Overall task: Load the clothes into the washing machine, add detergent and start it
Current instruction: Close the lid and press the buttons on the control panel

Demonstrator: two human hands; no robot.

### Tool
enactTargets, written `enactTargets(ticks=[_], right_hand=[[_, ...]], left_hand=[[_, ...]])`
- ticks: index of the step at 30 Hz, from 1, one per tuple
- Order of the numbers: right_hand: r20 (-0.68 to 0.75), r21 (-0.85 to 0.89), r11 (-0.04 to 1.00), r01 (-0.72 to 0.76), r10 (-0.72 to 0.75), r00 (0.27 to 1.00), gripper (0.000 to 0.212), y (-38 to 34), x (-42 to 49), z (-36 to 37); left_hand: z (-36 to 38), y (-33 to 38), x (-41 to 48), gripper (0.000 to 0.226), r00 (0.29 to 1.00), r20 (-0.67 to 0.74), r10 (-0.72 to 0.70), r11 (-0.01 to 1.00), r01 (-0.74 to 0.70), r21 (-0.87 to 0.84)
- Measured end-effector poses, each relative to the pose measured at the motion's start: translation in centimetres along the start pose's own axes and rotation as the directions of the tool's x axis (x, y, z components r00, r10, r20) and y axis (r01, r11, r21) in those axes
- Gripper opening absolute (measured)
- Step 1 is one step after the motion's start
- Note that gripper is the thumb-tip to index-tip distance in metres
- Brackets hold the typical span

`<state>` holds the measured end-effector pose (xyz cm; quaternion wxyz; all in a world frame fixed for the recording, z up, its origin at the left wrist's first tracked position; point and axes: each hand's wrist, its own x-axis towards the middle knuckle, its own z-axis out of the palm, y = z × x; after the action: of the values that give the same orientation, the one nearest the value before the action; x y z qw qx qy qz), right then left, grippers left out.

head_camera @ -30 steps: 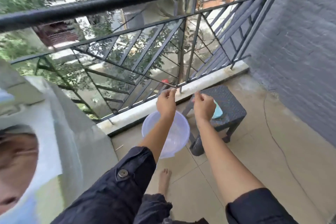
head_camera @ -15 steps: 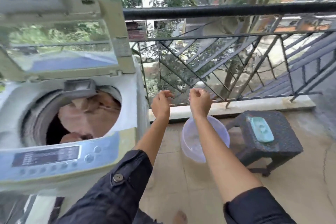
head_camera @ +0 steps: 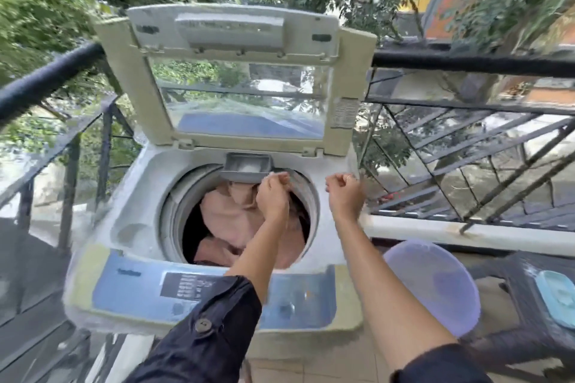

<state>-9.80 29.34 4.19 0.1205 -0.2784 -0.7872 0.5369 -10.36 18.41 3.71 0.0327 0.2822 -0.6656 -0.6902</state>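
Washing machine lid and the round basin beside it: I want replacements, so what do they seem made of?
Lid: looks like moulded hard plastic, matte and yellowed cream, with a clear glossy window that shows foliage behind it; glass or plastic, unclear. Basin: probably thin plastic, translucent lilac with a smooth surface.

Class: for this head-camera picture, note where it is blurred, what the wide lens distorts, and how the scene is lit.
Head view: motion blur smears the foliage at top left and makes the control panel lettering unreadable; head view: the wide lens enlarges the sleeves at the bottom edge; head view: soft daylight, no hard shadows, reflections on the lid window.
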Motion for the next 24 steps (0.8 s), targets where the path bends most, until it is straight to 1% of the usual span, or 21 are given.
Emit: enactTargets(ticks=[2,3,5,7,8,10,13,15,17,18,19,20,21,22,23,24], right_hand=[[-0.017,-0.007,1.0,-0.006,0.006,1.0,0.021,-0.8,-0.4,3.0],[-0.021,0.008,1.0,-0.021,0.021,1.0,0.022,-1.1,-0.7,4.5],[-0.013,0.061,0.996,-0.071,0.072,0.997,0.02,-1.6,-1.0,7.3],[0.011,0.134,0.981,-0.141,0.14,0.99,0.015,-1.8,-0.8,9.4],[0.026,0.162,0.971,-0.178,0.176,0.984,0.013,-1.8,-0.6,10.4],[0.035,0.214,0.946,-0.243,0.241,0.97,0.01,-2.0,0.0,11.9],[0.042,0.252,0.913,-0.321,0.321,0.946,0.022,-2.0,0.5,13.4],[0.062,0.255,0.896,-0.363,0.359,0.931,0.021,-2.2,0.7,14.1],[0.082,0.26,0.877,-0.403,0.396,0.914,0.025,-2.1,1.2,14.7],[0.099,0.262,0.863,-0.432,0.421,0.902,0.028,-2.0,1.5,15.0],[0.119,0.275,0.843,-0.462,0.446,0.887,0.025,-1.9,1.8,15.5],[0.152,0.295,0.814,-0.5,0.477,0.866,0.017,-1.8,2.0,15.8],[0.192,0.326,0.776,-0.54,0.505,0.841,0.012,-1.7,2.1,16.1],[0.238,0.357,0.735,-0.577,0.525,0.817,0.011,-1.7,2.3,16.4],[0.283,0.384,0.695,-0.608,0.538,0.794,0.009,-1.6,2.5,16.8],[0.327,0.394,0.66,-0.64,0.55,0.769,0.015,-1.5,2.6,17.1]], left_hand=[[-2.1,0.5,2.8,0.035,1.0,-0.008,-0.008,1.0,0.008,-0.016],[-3.3,0.9,4.0,0.036,1.0,0.001,-0.001,1.0,0.001,0.017],[-5.7,1.2,6.7,0.039,1.0,-0.022,0.01,0.998,-0.009,0.069],[-7.4,1.5,9.1,0.039,0.998,-0.056,0.007,0.998,-0.004,0.064],[-8.0,1.6,10.3,0.039,0.998,-0.067,-0.003,0.999,0.006,0.035],[-9.0,2.1,12.2,0.037,0.991,-0.117,-0.068,0.997,0.063,-0.042],[-10.0,2.5,14.0,0.028,0.977,-0.13,-0.167,0.974,0.144,-0.173],[-10.5,2.4,14.8,0.019,0.972,-0.119,-0.205,0.964,0.18,-0.194],[-10.6,1.9,15.6,0.022,0.967,-0.092,-0.239,0.953,0.216,-0.211],[-10.6,1.7,16.1,0.027,0.961,-0.093,-0.262,0.948,0.238,-0.21],[-10.6,1.4,16.5,0.03,0.952,-0.096,-0.291,0.943,0.268,-0.199],[-10.6,1.1,17.0,0.028,0.943,-0.101,-0.316,0.936,0.293,-0.193],[-10.5,1.1,17.2,0.021,0.936,-0.097,-0.339,0.927,0.315,-0.202],[-10.3,1.1,17.4,0.013,0.927,-0.082,-0.365,0.912,0.339,-0.23],[-10.2,1.1,17.7,0.009,0.915,-0.062,-0.399,0.893,0.373,-0.252],[-10.1,0.8,18.2,0.012,0.897,-0.04,-0.44,0.869,0.414,-0.271]])
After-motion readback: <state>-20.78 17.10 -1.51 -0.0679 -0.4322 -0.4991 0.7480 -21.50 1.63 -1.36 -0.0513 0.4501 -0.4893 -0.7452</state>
